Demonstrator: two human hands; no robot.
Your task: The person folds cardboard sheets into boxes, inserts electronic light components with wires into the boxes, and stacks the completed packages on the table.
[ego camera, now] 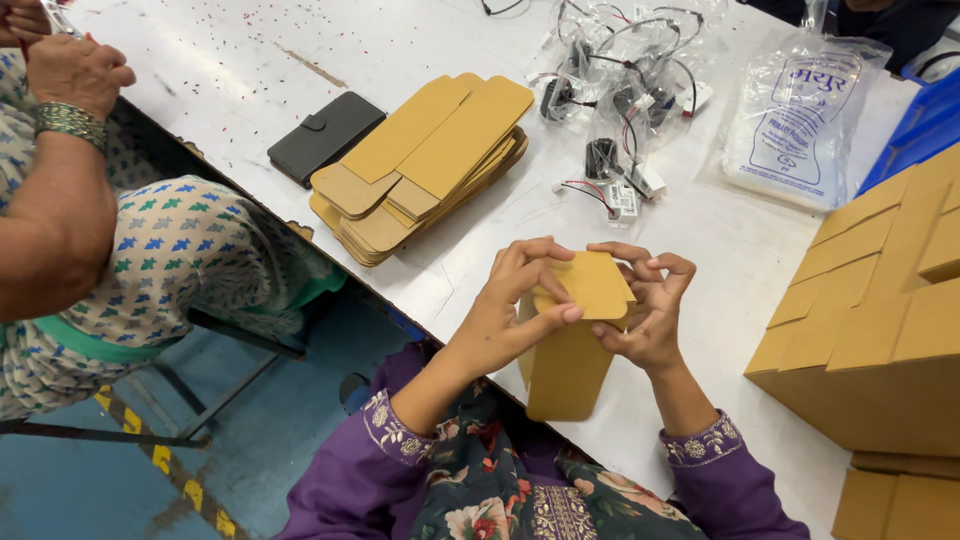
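Note:
A small brown cardboard box [566,365] stands upright at the near edge of the white table [250,60], gripped from both sides. My left hand [515,310] holds its left side, thumb pressed against the top flap. On the right, the fingers of my right hand [650,310] curl around that same flap. The flap is bent over the box's open top. A stack of flat, unfolded brown box blanks [425,165] lies on the table just beyond my hands.
A black wallet-like case [325,135] lies left of the blanks. Clear bags with small wired parts [625,95] and a printed plastic bag [795,120] lie further back. Folded brown boxes [880,320] are stacked at right. Another person's arm [55,190] is at left.

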